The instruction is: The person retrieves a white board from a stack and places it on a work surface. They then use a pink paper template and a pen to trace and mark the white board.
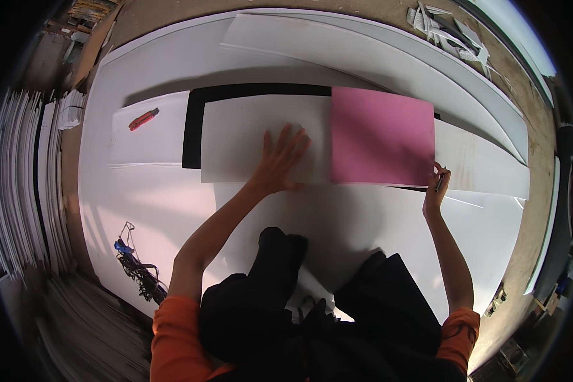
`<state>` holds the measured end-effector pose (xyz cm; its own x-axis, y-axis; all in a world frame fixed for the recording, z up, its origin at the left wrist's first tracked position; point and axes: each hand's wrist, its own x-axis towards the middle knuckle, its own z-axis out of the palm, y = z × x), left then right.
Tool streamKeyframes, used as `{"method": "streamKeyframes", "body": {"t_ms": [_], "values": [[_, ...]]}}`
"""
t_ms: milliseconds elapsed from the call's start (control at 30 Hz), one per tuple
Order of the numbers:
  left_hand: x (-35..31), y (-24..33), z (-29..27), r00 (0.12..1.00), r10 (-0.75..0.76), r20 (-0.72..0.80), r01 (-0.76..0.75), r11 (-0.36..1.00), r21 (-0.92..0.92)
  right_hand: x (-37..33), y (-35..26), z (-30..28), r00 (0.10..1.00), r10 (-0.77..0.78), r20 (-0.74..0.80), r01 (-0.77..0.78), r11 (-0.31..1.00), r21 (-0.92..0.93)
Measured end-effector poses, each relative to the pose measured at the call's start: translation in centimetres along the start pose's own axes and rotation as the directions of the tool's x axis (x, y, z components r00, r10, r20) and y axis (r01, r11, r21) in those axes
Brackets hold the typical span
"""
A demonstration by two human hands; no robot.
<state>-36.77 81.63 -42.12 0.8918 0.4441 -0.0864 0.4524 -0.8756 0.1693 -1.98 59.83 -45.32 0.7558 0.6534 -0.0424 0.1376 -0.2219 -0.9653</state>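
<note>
My left hand (281, 159) lies with spread fingers on a white board (232, 134). Right of it, a square pink sheet (383, 137) covers that board's end. At the pink sheet's lower right corner, my right hand (437, 188) pinches a slim dark pen (440, 179). A black sheet (193, 124) lies beneath the white board and shows along its left and far edges. Its dark edge also peeks out below the pink sheet.
A red utility knife (144, 119) rests on a white panel (149, 143) at the left. Tangled dark cables (137, 270) lie lower left. Long white panels (363, 54) overlap at the far side. Stacked sheets (22, 184) stand on the far left, and white scraps (452, 35) lie at the far right.
</note>
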Motion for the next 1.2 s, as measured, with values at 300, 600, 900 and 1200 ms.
{"method": "streamKeyframes", "body": {"t_ms": [300, 600, 900, 1200], "values": [[-0.4, -1.1, 0.4, 0.998, -0.027, -0.062, 0.024, 0.999, -0.048, -1.4, -0.2, 0.6, 0.999, 0.001, 0.055, -0.002, 1.0, 0.022], [-2.8, -4.9, -1.5, 0.987, -0.159, -0.023, 0.157, 0.985, -0.072, -3.0, -2.4, 6.5, 0.982, -0.065, 0.179, 0.124, 0.933, -0.337], [-1.9, -0.7, 1.4, 0.912, -0.392, -0.121, 0.333, 0.88, -0.34, -0.2, -3.0, 10.5, 0.962, -0.197, 0.189, 0.273, 0.726, -0.632], [-2.5, -1.4, 1.7, 0.914, -0.362, -0.185, 0.272, 0.883, -0.383, -0.4, -3.2, 11.0, 0.955, -0.21, 0.207, 0.295, 0.714, -0.635]]}}
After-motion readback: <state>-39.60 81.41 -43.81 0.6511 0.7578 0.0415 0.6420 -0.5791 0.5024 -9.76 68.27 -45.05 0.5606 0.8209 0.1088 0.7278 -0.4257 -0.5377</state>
